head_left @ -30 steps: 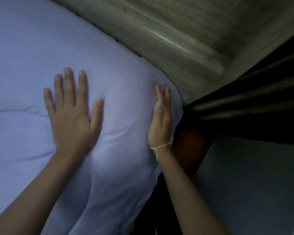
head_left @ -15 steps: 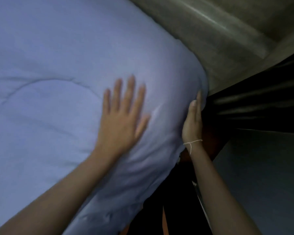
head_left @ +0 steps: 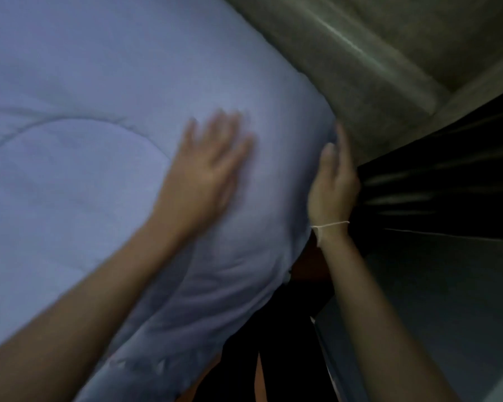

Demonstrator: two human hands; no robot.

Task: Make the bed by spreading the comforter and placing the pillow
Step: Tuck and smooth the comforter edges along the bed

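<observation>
A pale blue quilted comforter [head_left: 84,146] covers the bed and fills the left and middle of the view, its corner bulging at the right. My left hand [head_left: 206,172] lies flat on top of the comforter near that corner, fingers spread and blurred. My right hand [head_left: 331,184] presses with straight fingers against the comforter's right side edge, a thin white string around its wrist. No pillow is in view.
A wooden headboard or wall panel [head_left: 375,68] runs along the top right, close behind the comforter's corner. Dark curtain folds [head_left: 447,175] hang at the right, with a grey surface [head_left: 447,300] below them. A dark gap [head_left: 288,329] lies beside the bed.
My left hand has slid right across the comforter toward the corner. My right hand stays against the side edge. The view has shifted so the corner sits farther right.
</observation>
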